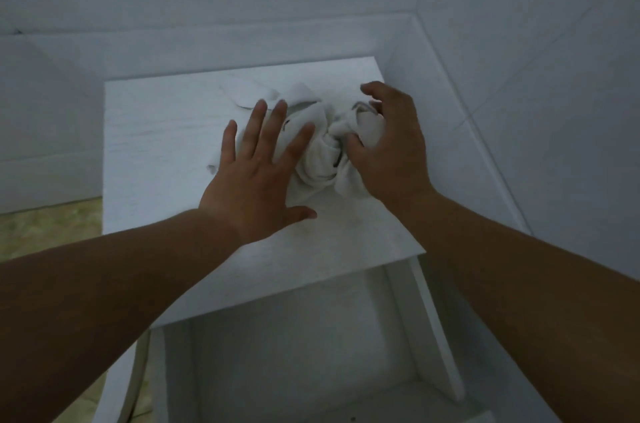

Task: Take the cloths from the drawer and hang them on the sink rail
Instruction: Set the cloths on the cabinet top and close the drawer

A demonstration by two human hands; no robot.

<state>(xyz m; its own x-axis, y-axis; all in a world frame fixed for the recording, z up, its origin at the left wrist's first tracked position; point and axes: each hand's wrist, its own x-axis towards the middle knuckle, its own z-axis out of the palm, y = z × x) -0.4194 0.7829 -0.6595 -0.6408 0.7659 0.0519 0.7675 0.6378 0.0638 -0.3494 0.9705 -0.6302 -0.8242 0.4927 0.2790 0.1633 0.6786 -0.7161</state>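
Note:
A bunch of crumpled white cloths [320, 156] lies on top of a white cabinet [156, 152]. My left hand [258, 173] lies flat with straight, spread fingers on the left part of the cloths. Over the right part of the pile, my right hand [388, 149] curls its fingers and thumb round a bunched fold. Below the cabinet top the drawer [287, 353] stands pulled out, and its white inside shows no cloths. The sink rail is not in view.
White tiled walls close in behind and to the right of the cabinet, with a raised ledge [450, 83] along the right. Beige floor [45, 232] shows at the left.

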